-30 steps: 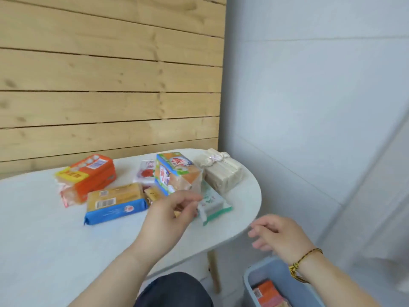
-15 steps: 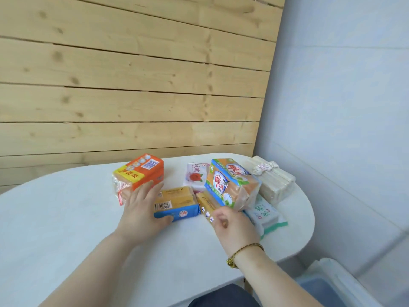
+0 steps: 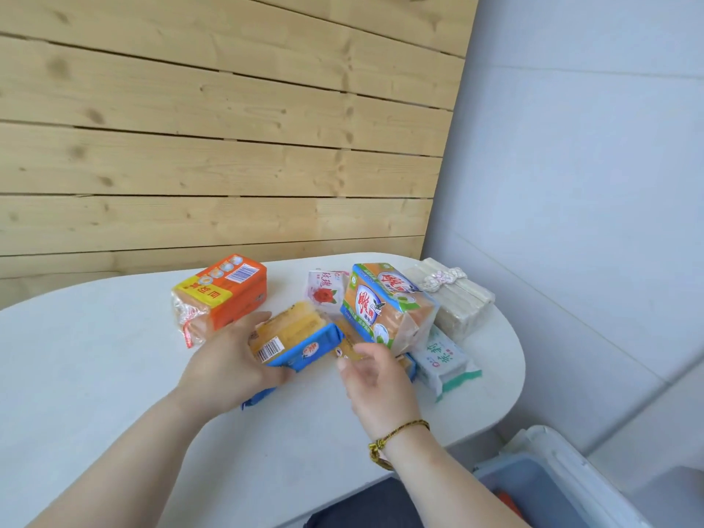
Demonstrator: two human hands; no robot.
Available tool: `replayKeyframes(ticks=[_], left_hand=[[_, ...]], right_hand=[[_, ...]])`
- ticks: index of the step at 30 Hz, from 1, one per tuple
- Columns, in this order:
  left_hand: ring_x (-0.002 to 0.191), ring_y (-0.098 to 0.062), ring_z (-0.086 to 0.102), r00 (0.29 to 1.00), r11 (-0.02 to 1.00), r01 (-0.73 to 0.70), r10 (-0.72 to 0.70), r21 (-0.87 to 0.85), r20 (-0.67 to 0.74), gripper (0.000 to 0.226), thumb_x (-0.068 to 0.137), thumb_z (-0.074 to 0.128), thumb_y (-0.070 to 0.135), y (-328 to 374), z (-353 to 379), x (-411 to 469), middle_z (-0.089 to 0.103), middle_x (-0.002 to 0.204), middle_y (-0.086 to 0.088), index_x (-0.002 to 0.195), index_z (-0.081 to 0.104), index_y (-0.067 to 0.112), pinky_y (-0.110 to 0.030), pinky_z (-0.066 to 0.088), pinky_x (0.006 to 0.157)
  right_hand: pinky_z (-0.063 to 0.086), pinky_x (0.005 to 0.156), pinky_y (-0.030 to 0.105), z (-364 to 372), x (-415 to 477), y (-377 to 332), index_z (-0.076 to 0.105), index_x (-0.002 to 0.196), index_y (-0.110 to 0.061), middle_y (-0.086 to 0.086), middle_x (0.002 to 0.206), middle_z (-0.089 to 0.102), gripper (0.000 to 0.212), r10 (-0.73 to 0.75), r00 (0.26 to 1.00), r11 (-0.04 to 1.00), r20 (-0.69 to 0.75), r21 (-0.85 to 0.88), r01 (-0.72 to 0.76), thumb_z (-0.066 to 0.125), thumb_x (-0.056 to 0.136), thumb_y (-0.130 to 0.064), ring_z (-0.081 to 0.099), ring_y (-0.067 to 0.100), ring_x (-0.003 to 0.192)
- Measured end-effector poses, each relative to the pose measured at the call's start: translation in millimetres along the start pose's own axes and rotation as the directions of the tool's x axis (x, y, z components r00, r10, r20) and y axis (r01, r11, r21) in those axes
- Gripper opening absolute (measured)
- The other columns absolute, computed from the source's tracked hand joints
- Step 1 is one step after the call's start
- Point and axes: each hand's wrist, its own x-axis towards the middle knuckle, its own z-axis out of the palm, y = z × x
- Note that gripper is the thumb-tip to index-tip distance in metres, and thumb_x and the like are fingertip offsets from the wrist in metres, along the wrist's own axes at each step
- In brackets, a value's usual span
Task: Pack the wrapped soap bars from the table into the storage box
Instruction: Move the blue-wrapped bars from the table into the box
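Note:
My left hand [image 3: 228,360] grips a blue-and-yellow wrapped soap pack [image 3: 293,337] and holds it tilted, its far end raised off the white table [image 3: 114,356]. Just to its right, my right hand [image 3: 377,379] has its fingers apart, fingertips by a small yellow soap bar [image 3: 348,344]. Behind lie an orange soap pack [image 3: 224,295], a rose-printed bar [image 3: 324,289], a tall blue-green pack [image 3: 381,306], a ribbon-tied beige bundle [image 3: 457,299] and a green-and-white bar [image 3: 442,356]. The grey-blue storage box [image 3: 564,466] stands on the floor at the lower right, with something orange inside.
A wooden slat wall runs behind the table and a pale wall stands to the right. The table's rounded right end lies just above the box. My dark-clothed lap shows at the bottom edge.
My left hand has closed on the blue-and-yellow pack and tipped it up off the table. My right hand came up from the box to the small yellow bar.

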Motion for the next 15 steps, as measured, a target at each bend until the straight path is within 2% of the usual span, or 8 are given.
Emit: replayKeyframes(ticks=[2, 4, 6, 7, 9, 11, 13, 15], left_hand=[[0.082, -0.014, 0.053, 0.996, 0.99, -0.052, 0.043, -0.133, -0.072, 0.081, 0.064, 0.08, 0.023, 13, 4, -18, 0.054, 0.103, 0.007, 0.134, 0.039, 0.023, -0.017, 0.043, 0.06], [0.076, 0.002, 0.054, 0.992, 0.96, -0.111, 0.091, -0.257, -0.091, 0.085, 0.055, 0.081, 0.032, 29, 8, -35, 0.051, 0.089, 0.021, 0.131, 0.042, 0.025, -0.006, 0.04, 0.053], [0.079, 0.008, 0.053, 0.99, 0.926, -0.139, 0.118, -0.352, -0.08, 0.091, 0.034, 0.069, 0.048, 43, 14, -46, 0.047, 0.087, 0.029, 0.121, 0.046, 0.034, -0.005, 0.042, 0.055], [0.083, 0.004, 0.056, 0.987, 0.917, -0.161, 0.142, -0.366, -0.079, 0.084, 0.029, 0.062, 0.052, 48, 21, -49, 0.048, 0.088, 0.03, 0.111, 0.047, 0.042, -0.007, 0.042, 0.059], [0.088, -0.006, 0.059, 0.983, 0.9, -0.186, 0.175, -0.394, -0.063, 0.069, 0.03, 0.058, 0.052, 58, 35, -57, 0.052, 0.091, 0.027, 0.097, 0.044, 0.051, -0.017, 0.048, 0.068], [0.098, -0.009, 0.056, 0.972, 0.878, -0.216, 0.235, -0.428, -0.01, 0.084, 0.033, 0.064, 0.049, 69, 50, -66, 0.05, 0.102, 0.027, 0.113, 0.04, 0.049, -0.026, 0.051, 0.081], [0.103, 0.008, 0.047, 0.956, 0.852, -0.237, 0.29, -0.467, 0.045, 0.09, 0.047, 0.072, 0.041, 77, 63, -73, 0.036, 0.107, 0.038, 0.126, 0.028, 0.045, -0.009, 0.042, 0.089], [0.099, 0.031, 0.039, 0.926, 0.81, -0.239, 0.356, -0.535, 0.125, 0.072, 0.064, 0.069, 0.036, 92, 80, -77, 0.03, 0.11, 0.044, 0.119, 0.025, 0.052, 0.006, 0.034, 0.085]], right_hand=[[0.053, 0.074, 0.029, 3, -3, -5, 0.051, 0.108, -0.021, -0.006, 0.09, 0.059, 0.032, 0.079, 0.99, 0.948, 0.113, 0.3, -0.11, 0.058, 0.082, -0.039, 0.058, 0.014, 0.084], [0.054, 0.074, 0.027, 4, -7, -9, 0.055, 0.113, -0.022, -0.001, 0.102, 0.065, 0.047, 0.055, 0.966, 0.872, 0.254, 0.459, -0.171, 0.051, 0.072, -0.045, 0.063, 0.016, 0.091], [0.055, 0.083, 0.037, 1, -12, -13, 0.056, 0.113, -0.023, 0.005, 0.107, 0.067, 0.046, 0.022, 0.963, 0.769, 0.268, 0.611, -0.187, 0.054, 0.07, -0.039, 0.066, 0.022, 0.095], [0.054, 0.088, 0.04, -2, -16, -14, 0.057, 0.109, -0.023, 0.005, 0.103, 0.068, 0.039, 0.008, 0.974, 0.738, 0.224, 0.656, -0.157, 0.059, 0.071, -0.034, 0.066, 0.022, 0.094], [0.054, 0.089, 0.037, -12, -22, -13, 0.058, 0.103, -0.023, 0.0, 0.093, 0.067, 0.025, 0.031, 0.997, 0.792, 0.067, 0.607, -0.065, 0.066, 0.08, -0.016, 0.066, 0.02, 0.09], [0.056, 0.081, 0.03, -33, -26, -4, 0.058, 0.105, -0.017, -0.001, 0.089, 0.067, 0.024, 0.051, 0.998, 0.844, -0.045, 0.537, -0.019, 0.06, 0.084, -0.005, 0.067, 0.016, 0.085], [0.055, 0.066, 0.019, -58, -31, 0, 0.06, 0.096, -0.012, 0.001, 0.08, 0.065, 0.015, 0.057, 0.994, 0.867, -0.094, 0.498, -0.003, 0.056, 0.085, -0.002, 0.065, 0.011, 0.071], [0.051, 0.062, 0.019, -89, -38, 13, 0.06, 0.089, -0.002, 0.006, 0.077, 0.061, 0.007, 0.061, 0.987, 0.9, -0.15, 0.436, 0.011, 0.055, 0.085, -0.003, 0.061, 0.018, 0.067]])
